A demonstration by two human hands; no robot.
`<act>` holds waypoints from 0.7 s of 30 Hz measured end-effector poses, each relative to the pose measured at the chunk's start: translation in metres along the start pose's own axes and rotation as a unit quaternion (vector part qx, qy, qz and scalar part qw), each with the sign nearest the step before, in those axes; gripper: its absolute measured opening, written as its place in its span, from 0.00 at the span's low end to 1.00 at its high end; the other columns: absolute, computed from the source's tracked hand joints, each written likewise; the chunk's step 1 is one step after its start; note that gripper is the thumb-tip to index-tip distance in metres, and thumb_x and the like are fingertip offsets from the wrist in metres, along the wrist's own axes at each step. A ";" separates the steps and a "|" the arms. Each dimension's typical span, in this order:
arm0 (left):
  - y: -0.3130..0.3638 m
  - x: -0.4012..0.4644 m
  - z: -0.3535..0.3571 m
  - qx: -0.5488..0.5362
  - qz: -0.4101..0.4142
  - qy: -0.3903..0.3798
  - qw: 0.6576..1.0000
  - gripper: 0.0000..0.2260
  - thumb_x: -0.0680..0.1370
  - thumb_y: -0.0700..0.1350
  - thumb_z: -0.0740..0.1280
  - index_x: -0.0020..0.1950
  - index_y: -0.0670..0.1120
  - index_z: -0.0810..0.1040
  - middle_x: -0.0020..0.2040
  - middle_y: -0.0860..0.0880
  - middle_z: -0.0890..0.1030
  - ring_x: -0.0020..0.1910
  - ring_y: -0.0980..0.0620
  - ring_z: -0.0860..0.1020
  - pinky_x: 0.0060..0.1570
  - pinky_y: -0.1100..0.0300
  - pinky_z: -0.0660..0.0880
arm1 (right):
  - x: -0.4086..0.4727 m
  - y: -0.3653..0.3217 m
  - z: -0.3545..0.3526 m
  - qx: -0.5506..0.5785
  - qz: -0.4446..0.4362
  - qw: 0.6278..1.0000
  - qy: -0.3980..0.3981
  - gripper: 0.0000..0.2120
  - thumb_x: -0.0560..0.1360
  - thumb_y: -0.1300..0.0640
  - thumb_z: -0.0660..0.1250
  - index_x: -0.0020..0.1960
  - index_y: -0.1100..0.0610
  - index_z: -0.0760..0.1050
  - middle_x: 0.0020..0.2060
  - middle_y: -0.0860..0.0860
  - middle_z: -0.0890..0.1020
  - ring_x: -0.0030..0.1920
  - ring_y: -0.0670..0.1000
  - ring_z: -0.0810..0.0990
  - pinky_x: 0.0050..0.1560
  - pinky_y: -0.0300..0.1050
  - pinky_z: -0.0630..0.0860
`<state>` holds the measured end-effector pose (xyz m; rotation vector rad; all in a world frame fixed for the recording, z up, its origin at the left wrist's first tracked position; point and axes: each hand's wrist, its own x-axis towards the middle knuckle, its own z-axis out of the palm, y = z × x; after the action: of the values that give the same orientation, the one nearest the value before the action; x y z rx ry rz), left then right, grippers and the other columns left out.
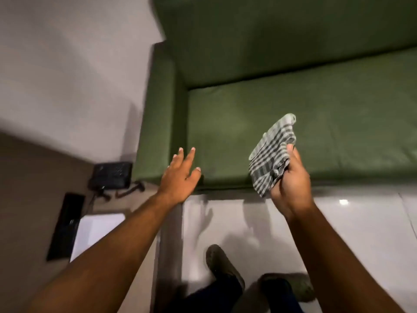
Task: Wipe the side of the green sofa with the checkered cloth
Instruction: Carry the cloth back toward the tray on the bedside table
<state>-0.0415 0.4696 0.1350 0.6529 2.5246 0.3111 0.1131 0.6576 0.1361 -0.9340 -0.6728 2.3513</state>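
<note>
The green sofa (293, 114) fills the upper right of the head view, with its left armrest (158, 114) standing against the wall. My right hand (291, 184) holds the folded grey-and-white checkered cloth (269, 154) in the air over the seat's front edge. My left hand (180, 175) is spread open with nothing in it, hovering by the seat's front left corner, just right of the armrest. The armrest's outer side is hidden from here.
A black desk telephone (111, 175) with its cord sits on a beige surface left of the sofa. A black slot (66, 224) and a white sheet (96, 231) lie there too. My two feet in dark shoes (223, 265) stand on the glossy white floor tiles (349, 222).
</note>
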 end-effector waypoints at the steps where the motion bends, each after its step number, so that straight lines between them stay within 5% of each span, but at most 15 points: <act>1: -0.031 -0.016 -0.011 -0.027 -0.035 0.018 0.999 0.36 0.74 0.60 0.52 0.82 0.52 0.54 0.84 0.42 0.50 0.83 0.41 0.51 0.80 0.46 0.53 | -0.007 0.020 0.029 -0.032 0.027 0.999 -0.035 0.18 0.83 0.50 0.54 0.70 0.52 0.68 0.68 0.54 0.77 0.67 0.54 0.76 0.73 0.62 0.65; 7: -0.209 -0.117 -0.032 -0.142 -0.259 0.145 0.944 0.35 0.77 0.62 0.52 0.82 0.48 0.59 0.82 0.39 0.57 0.81 0.38 0.58 0.77 0.47 0.58 | -0.061 0.150 0.174 -0.172 0.167 0.943 -0.231 0.17 0.83 0.52 0.53 0.68 0.53 0.72 0.68 0.56 0.77 0.69 0.57 0.75 0.74 0.64 0.64; 12: -0.326 -0.190 -0.007 -0.170 -0.385 0.146 0.896 0.32 0.83 0.63 0.52 0.83 0.50 0.48 0.84 0.42 0.49 0.83 0.40 0.51 0.79 0.47 0.51 | -0.109 0.263 0.255 -0.297 0.232 0.864 -0.335 0.15 0.81 0.49 0.58 0.65 0.49 0.75 0.65 0.56 0.79 0.67 0.58 0.76 0.73 0.65 0.64; 15: -0.378 -0.210 0.020 -0.169 -0.427 0.148 0.876 0.39 0.76 0.70 0.41 0.83 0.51 0.46 0.84 0.43 0.47 0.83 0.39 0.50 0.80 0.44 0.51 | -0.122 0.328 0.278 -0.359 0.262 0.814 -0.373 0.29 0.69 0.39 0.71 0.67 0.47 0.72 0.67 0.55 0.77 0.67 0.58 0.76 0.73 0.63 0.65; 17: -0.410 -0.211 0.040 -0.181 -0.457 0.139 0.860 0.34 0.81 0.67 0.45 0.83 0.52 0.44 0.84 0.44 0.44 0.83 0.40 0.47 0.81 0.44 0.49 | -0.121 0.380 0.285 -0.393 0.278 0.777 -0.405 0.37 0.64 0.37 0.74 0.69 0.46 0.70 0.69 0.55 0.75 0.67 0.58 0.75 0.71 0.60 0.67; 21: -0.457 -0.195 0.083 -0.207 -0.498 0.160 0.826 0.35 0.79 0.67 0.43 0.83 0.53 0.43 0.84 0.44 0.42 0.83 0.41 0.44 0.80 0.45 0.45 | -0.102 0.480 0.281 -0.449 0.297 0.727 -0.426 0.13 0.81 0.50 0.58 0.64 0.48 0.72 0.59 0.49 0.80 0.58 0.49 0.79 0.61 0.48 0.74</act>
<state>-0.0281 -0.0138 -0.0067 -0.9545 2.5724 0.5649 -0.1607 0.1667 0.0709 -0.2865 -2.3367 3.0022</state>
